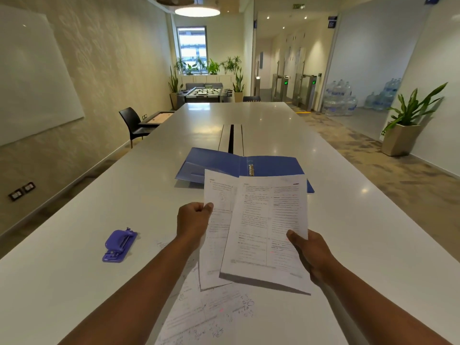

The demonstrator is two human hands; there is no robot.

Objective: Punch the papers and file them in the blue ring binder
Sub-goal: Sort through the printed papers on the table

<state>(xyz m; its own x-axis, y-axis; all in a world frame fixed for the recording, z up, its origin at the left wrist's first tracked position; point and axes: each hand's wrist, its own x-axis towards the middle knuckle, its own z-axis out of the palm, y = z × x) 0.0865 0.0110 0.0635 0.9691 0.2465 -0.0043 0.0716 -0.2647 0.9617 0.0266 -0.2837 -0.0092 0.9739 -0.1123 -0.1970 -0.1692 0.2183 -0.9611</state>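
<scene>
While both arms reach out over the near end of the long white table [74, 257], each hand holds up its own printed sheet above the surface. The left hand [193, 221] pinches the left edge of one sheet [217, 195], thumb on the front face and fingers curled behind it. The right hand [311, 250] grips the right-hand lower edge of a second sheet [268, 225], thumb pressed on the printed side, the other fingers hidden behind the paper. This second sheet overlaps the first and stands in front of it; both are tilted up toward the person, their tops leaning away.

Beneath them, more loose papers [211, 317] lie flat against the table's near edge, marked with handwriting and some red ink, spread untidily on one another.

Beyond the held sheets, the blue ring binder [214, 163] lies open along the table's middle line, its covers spread left and right, and its metal rings [251, 170] stand upright at the spine. The raised sheets hide the binder's near edge. No paper shows on the rings.

Off toward the left edge of the tabletop, well apart from the papers, sits a purple hole punch [119, 245], untouched by either hand.

A black chair [134, 124] stands by the left side of the table, farther down, and a potted plant [408, 128] stands on the floor at the right.
</scene>
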